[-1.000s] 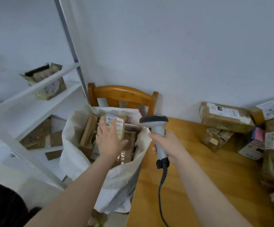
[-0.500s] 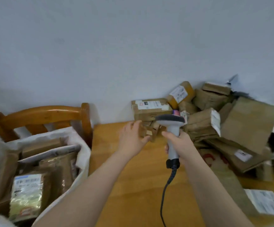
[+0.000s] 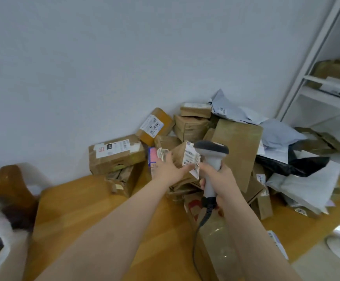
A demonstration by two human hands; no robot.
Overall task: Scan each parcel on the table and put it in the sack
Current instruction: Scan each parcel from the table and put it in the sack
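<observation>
The left hand (image 3: 172,168) takes a small parcel (image 3: 182,154) at the front of the pile of parcels (image 3: 191,126). Its fingers lie on the left side of the small parcel and the thumb runs along the lower edge, so this grip is closed on it. The small parcel is of wrinkled brown paper with a white barcode label, and it leans on the parcels below it.

Just at its right, the right hand (image 3: 220,179) has its grip clamped around the handle of the scanner (image 3: 211,151). The scanner is light grey with a wide dark head and a cable hanging down, and the head is very near the label.

The white sack (image 3: 2,240) is at the lower left edge beside a wooden chair (image 3: 8,179). It is blurred, so I cannot tell its contents.

The pile stands on the smooth wooden table (image 3: 84,209) against the wall. It has brown cardboard boxes, soft grey mailing bags (image 3: 236,114) and one black bag (image 3: 299,165). A long parcel (image 3: 215,244) in shiny clear tape lies under the right forearm.
</observation>
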